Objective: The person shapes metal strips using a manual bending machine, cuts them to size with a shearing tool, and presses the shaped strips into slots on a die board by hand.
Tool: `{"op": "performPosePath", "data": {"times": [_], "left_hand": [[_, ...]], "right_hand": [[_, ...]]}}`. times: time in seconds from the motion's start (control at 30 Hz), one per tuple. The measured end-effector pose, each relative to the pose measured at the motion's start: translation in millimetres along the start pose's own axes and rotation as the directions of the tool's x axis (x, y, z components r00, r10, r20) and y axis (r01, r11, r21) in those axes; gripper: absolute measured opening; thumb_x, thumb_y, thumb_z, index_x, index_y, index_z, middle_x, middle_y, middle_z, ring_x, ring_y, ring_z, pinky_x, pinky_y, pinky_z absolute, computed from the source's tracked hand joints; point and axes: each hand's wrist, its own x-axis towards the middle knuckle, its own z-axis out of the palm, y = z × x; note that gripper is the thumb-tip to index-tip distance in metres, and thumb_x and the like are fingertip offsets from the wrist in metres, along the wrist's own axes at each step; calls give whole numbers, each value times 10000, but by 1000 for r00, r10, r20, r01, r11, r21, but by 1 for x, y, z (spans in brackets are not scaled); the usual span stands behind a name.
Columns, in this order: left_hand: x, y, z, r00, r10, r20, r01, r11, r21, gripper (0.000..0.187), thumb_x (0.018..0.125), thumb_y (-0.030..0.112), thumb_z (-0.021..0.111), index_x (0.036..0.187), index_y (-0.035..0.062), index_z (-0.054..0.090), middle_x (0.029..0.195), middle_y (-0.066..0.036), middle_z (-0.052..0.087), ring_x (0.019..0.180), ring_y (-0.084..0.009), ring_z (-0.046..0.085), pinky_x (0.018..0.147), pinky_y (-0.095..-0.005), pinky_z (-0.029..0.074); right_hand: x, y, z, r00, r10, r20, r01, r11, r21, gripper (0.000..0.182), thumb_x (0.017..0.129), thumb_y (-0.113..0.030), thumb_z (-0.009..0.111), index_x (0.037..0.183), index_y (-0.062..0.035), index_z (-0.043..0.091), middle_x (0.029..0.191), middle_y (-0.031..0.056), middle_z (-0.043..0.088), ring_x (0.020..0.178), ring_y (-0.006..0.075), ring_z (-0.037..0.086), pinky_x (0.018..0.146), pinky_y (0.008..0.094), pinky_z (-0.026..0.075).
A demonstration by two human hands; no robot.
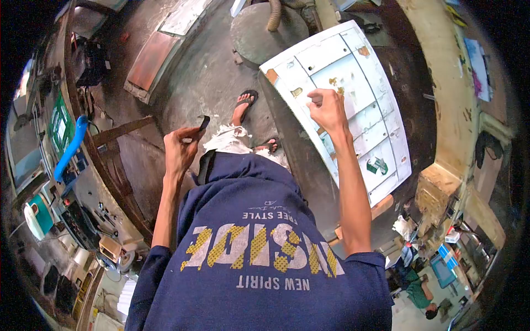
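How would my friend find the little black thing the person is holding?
Start at the big white panel leaning upright on the right. Look across to the left hand, raised over the grey floor. The small black piece sticks up from its fingertips, dark and narrow.

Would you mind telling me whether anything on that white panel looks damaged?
Yes: the white panel shows rusty, chipped patches at its corners and near the right hand, where paint seems gone.
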Motion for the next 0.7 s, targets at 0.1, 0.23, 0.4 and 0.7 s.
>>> {"op": "performPosePath", "data": {"times": [0.1,0.23,0.4,0.7], "left_hand": [[-3,-4,1,1000,-26,-5,26,1000,-15,180,836,25,689,993,-47,736,858,-173,743,773,-163,707,715,-293,532],[-5,12,-6,986,-165,17,166,986,-35,187,834,25,686,1003,-40,733,856,-163,742,803,-157,703,741,-289,530],[-5,-9,0,997,-48,-61,45,997,-64,192,857,97,715,995,-34,737,850,-152,746,802,-173,707,747,-283,513],[7,31,15,1000,29,-12,-29,996,-87,175,871,79,715,988,-49,739,863,-139,749,789,-145,686,676,-284,519]], "right_hand": [[-2,2,11,983,-161,-87,155,985,-73,223,781,5,665,996,40,714,889,207,728,791,266,732,746,347,586],[-27,-8,34,883,-460,-90,379,815,-439,229,778,39,634,1007,43,637,887,187,601,862,360,626,730,448,538],[-32,-2,34,857,-426,-288,368,899,-237,227,741,46,658,957,-16,621,927,166,583,837,337,615,700,406,534],[-58,4,33,923,-12,-385,143,938,315,123,762,17,639,879,-11,666,850,147,704,719,279,695,678,370,544]]}}
